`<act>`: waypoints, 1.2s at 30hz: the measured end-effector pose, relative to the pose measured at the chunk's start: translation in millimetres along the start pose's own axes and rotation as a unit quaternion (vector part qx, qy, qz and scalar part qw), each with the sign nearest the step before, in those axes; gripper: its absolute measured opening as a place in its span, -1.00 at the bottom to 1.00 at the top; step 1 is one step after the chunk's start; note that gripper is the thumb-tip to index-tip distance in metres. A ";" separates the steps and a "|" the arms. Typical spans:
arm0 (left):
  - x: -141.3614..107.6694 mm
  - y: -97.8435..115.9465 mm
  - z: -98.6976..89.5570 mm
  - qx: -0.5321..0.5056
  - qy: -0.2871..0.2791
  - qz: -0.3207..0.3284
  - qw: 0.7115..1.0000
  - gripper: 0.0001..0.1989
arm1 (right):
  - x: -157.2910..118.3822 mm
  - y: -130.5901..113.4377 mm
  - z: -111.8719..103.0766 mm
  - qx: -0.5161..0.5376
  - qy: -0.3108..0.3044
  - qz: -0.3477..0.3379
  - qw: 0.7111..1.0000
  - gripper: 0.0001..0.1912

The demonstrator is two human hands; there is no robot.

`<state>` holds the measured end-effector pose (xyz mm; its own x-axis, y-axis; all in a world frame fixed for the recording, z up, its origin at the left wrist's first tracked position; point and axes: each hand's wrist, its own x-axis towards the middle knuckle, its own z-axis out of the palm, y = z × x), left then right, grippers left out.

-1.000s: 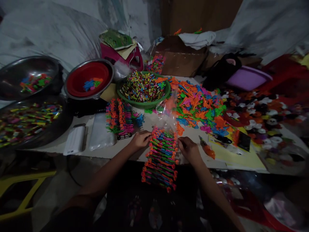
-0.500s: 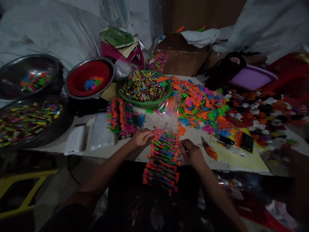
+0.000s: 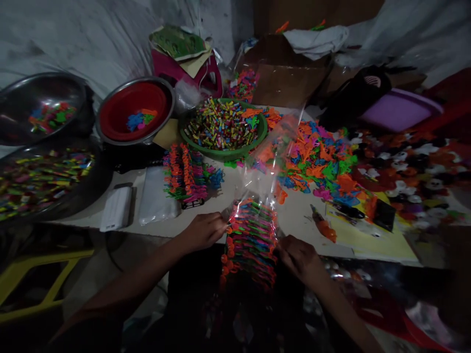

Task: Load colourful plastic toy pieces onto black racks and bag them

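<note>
A clear plastic bag (image 3: 259,189) stretches from the table's edge toward my lap, over the upper part of stacked rows of colourful small plastic pieces (image 3: 252,245). At the left side of the stack, my left hand (image 3: 206,230) is closed in a pinch on the bag's edge. My right hand (image 3: 299,257) is closed at the right side, with its fingertips on the bag's other edge. The lower rows hang over my dark lap, outside the bag. What the pieces are is too small to tell.
A green basin (image 3: 221,153) of small wrapped pieces stands behind the bag. Loose coloured plastic pieces (image 3: 312,152) are heaped to its right. More stacked rows (image 3: 186,176), flat clear bags (image 3: 158,196) and a white box (image 3: 117,208) lie left. Metal bowls (image 3: 83,105) stand further left.
The bag has come down over more of the upper rows. Both my hands have moved down along the stack's sides toward me. The view has shifted slightly.
</note>
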<state>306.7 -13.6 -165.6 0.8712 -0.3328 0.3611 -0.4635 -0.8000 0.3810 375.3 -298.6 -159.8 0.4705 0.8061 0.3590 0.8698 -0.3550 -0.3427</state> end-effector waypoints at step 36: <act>-45.1 8.2 41.1 0.019 0.101 -0.003 0.995 -0.86 | 71.4 -23.1 6.0 -0.042 -0.030 -0.216 0.975 -0.79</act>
<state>270.2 -25.6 -213.7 0.8219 -0.2236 0.5239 -0.4485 -0.8210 0.3533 387.9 -230.0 -131.5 0.0506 0.9143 0.4018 0.9951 -0.0117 -0.0986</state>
